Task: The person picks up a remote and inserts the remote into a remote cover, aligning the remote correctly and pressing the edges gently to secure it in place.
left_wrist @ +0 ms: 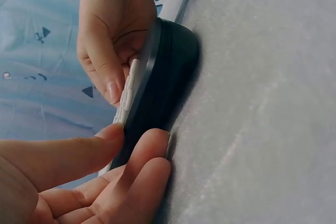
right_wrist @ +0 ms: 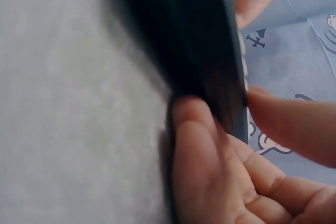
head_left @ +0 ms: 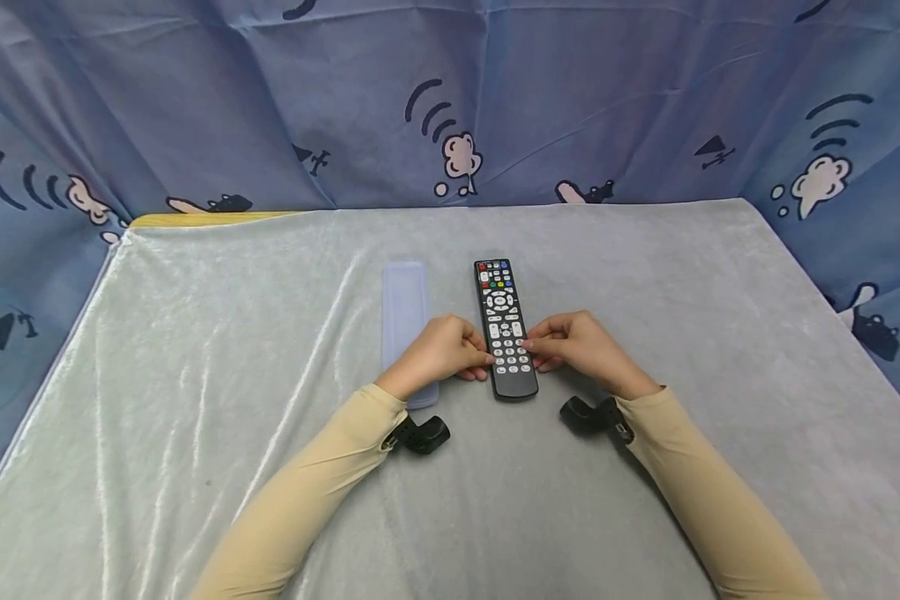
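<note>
A black remote control (head_left: 504, 325) with white and coloured buttons lies face up on the cloth, its long side pointing away from me. My left hand (head_left: 450, 347) pinches its left edge, the thumb on the button side and the fingers along the side. From the right, my right hand (head_left: 581, 346) grips the opposite edge in the same way. The wrist views show the remote's dark side (left_wrist: 168, 72) between thumb and fingertips; its underside is mostly hidden. Left of it lies a translucent pale sleeve (head_left: 405, 304), partly covered by my left hand and wrist.
A pale grey velvety cloth (head_left: 195, 375) with creases covers the table. Blue patterned fabric (head_left: 570, 100) hangs behind and at both sides. A yellow strip (head_left: 210, 218) shows at the back left edge. Black wrist cameras (head_left: 424, 435) stick out below both hands.
</note>
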The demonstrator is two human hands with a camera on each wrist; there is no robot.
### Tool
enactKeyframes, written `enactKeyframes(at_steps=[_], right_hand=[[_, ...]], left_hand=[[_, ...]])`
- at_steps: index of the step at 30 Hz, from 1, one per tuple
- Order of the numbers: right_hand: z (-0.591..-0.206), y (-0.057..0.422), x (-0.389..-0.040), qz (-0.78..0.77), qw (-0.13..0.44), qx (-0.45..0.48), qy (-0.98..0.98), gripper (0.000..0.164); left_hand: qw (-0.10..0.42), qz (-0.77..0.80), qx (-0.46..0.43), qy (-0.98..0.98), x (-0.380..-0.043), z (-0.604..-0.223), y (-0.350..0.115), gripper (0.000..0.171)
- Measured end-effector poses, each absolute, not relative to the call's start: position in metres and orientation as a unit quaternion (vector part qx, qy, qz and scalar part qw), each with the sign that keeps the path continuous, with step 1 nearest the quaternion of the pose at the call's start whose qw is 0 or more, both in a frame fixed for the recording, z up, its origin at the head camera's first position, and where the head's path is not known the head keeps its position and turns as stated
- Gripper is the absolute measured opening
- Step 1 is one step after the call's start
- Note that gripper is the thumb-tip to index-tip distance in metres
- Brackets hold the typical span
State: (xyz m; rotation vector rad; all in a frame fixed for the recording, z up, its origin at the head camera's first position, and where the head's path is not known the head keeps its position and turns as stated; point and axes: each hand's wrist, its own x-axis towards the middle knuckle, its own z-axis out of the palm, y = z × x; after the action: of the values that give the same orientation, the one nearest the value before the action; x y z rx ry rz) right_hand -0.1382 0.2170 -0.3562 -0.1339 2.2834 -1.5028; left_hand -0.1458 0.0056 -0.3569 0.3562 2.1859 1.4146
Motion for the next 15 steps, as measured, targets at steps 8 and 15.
enactKeyframes(at_steps=[8,15], right_hand=[[-0.3558,0.2181,-0.1374,-0.562,0.213,-0.058,0.797,0.026],[-0.3531,0.2178,-0.1361,-0.595,0.21,-0.058,0.773,0.022]], left_hand=[[0.263,0.53,0.126,0.796,-0.1452,-0.3572,0.0063,0.009],[0.274,0.531,0.124,0.792,-0.1453,-0.3556,0.0051,0.011]])
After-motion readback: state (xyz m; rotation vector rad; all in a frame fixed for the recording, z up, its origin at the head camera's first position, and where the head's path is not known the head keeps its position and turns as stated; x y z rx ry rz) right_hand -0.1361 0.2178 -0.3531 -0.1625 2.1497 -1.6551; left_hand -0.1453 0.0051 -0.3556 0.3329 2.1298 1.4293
